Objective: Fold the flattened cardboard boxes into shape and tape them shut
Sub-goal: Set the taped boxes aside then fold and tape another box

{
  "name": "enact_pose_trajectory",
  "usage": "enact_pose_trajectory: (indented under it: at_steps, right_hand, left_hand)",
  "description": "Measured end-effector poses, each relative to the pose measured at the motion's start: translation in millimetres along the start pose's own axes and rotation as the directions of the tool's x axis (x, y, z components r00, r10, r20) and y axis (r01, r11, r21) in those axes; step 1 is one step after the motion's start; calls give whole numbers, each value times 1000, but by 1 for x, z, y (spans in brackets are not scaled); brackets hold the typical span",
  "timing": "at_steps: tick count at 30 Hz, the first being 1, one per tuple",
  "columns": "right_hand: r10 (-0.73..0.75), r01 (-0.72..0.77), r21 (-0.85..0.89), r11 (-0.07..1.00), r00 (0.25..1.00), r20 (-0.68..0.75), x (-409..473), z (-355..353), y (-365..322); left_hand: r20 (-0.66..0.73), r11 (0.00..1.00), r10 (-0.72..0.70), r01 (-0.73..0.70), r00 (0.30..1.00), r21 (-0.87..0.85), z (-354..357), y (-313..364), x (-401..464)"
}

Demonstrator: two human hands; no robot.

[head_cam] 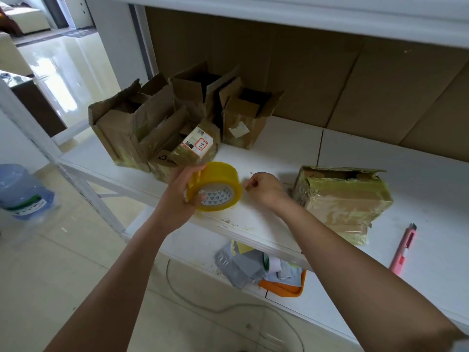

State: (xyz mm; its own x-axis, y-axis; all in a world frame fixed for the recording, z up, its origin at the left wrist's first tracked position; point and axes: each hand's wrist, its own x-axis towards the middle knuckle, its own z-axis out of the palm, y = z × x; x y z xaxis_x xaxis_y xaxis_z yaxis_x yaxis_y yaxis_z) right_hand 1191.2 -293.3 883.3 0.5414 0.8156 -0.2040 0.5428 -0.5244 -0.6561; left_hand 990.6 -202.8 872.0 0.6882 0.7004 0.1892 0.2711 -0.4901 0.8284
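My left hand [186, 193] grips a yellow tape roll [218, 186] above the front edge of the white shelf [279, 148], thumb on the roll's outer face. Just right of the roll, my right hand [264, 186] has its fingers curled with the fingertips pinched together; whether it holds a tape end is unclear. A taped-up cardboard box [347, 196] lies on the shelf right of that hand. Several folded boxes with open top flaps [157, 123] stand grouped at the back left.
A pink utility knife [403, 250] lies on the shelf near the right front edge. The lower shelf holds an orange tray [284, 288] with grey bags and paper. A blue water jug [22, 191] stands on the floor at left. Brown cardboard lines the back wall.
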Motion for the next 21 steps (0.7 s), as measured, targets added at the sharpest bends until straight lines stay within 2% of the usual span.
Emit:
enact_pose_trajectory:
  at_steps: [3, 6, 11, 15, 17, 21]
  right_hand:
    - [-43, 40, -87, 995, 999, -31, -9, -9, -11]
    - [-59, 62, 32, 998, 993, -98, -16, -25, -22]
    - [-139, 154, 45, 987, 961, -238, -28, -73, -31]
    - [-168, 177, -3, 984, 927, -335, -43, -119, -19]
    - [-160, 168, -13, 986, 915, -371, -50, -139, -6]
    - [-110, 121, 0, 993, 900, -422, -64, -172, 31]
  left_hand:
    - [-53, 1000, -1, 1, 999, 10, 0, 3, 1]
    - [-164, 998, 60, -64, 985, -15, -3, 17, 5]
    - [-274, 969, 236, -247, 932, -8, 0, 59, 20]
    - [-287, 961, 268, -277, 920, 7, 19, 95, 36]
    - [-265, 962, 267, -272, 926, 19, 30, 111, 45]
    - [-198, 935, 352, -352, 915, 40, 60, 143, 60]
